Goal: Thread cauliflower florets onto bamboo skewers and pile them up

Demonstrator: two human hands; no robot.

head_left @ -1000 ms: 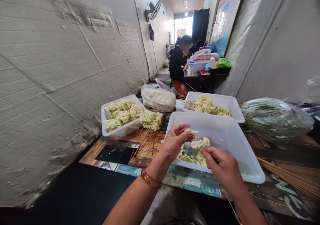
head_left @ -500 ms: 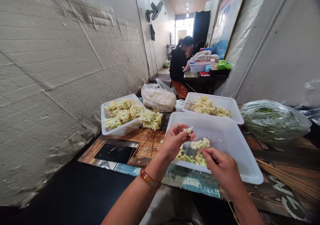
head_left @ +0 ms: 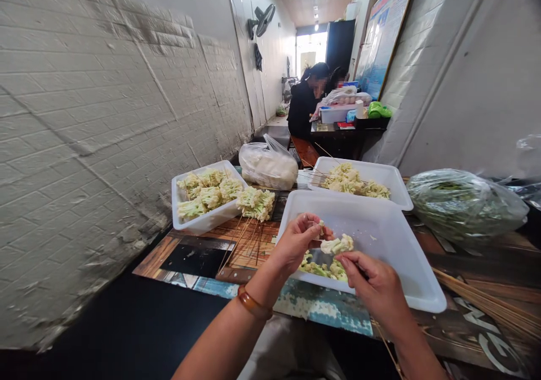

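At the lower centre of the frame, the right hand (head_left: 374,284) has its grip pinched together, seemingly on a thin skewer (head_left: 385,343). Up and to the left, the left hand (head_left: 296,242) has its grip clamped on a cauliflower floret (head_left: 320,228) above the near white tub (head_left: 380,222). Farther up and to the left, a tray of skewered cauliflower (head_left: 203,191) sits on the tabletop (head_left: 249,244).

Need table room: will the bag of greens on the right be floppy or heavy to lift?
The bag likely sags: thin, crinkled film, loosely filled. Probably light for its bulk, being leafy. Glossy plastic may slip.
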